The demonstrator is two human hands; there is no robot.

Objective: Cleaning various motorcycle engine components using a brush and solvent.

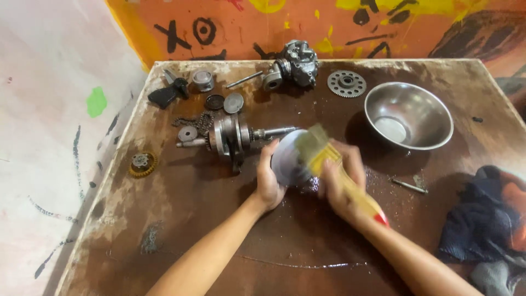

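Left hand (pixel 269 183) gripping round metal part (pixel 287 159), right hand (pixel 341 181) clasping paintbrush (pixel 323 156) against it, between both hands

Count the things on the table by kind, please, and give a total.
Gears: 2, grey, brass
Bowl: 1
Brush: 1, in right hand
Round part: 1, in left hand
Crankshaft: 1
Carburettor: 1
Cloth: 1
Total: 8

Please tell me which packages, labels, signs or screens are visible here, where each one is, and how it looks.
No packages, labels, signs or screens are visible.
Painted wall, behind the table: orange with black and yellow brush marks.
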